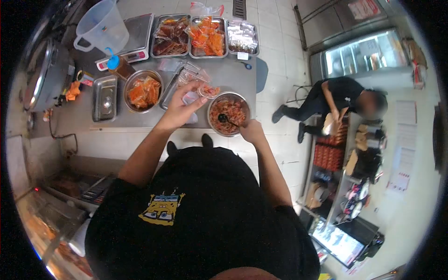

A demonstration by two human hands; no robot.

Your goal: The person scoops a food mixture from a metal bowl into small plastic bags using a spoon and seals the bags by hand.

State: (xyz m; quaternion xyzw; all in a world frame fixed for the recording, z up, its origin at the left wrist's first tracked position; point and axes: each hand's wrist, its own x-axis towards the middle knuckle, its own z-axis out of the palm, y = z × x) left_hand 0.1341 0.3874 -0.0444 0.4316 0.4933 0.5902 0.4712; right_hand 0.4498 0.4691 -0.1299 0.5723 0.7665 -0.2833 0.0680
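Left: metal tray (171,86) just beyond the forearm side, holding clear plastic. Left hand (178,110): thumb and fingers part open, pinching a small clear plastic packet (208,91) with reddish mix in it, up near the bowl's left rim. Can't tell if it's bag or cup. Suggest a light pinch low on the sides, mouth open and facing up, held over the bowl so drips land inside.

Centre-right: steel bowl (249,111) with chopped mix (235,108), black spoon (229,121) head down in it. Right hand (252,131): fingers curled closed round the handle. Best: level scoops, short path, wrist low, rim clean.
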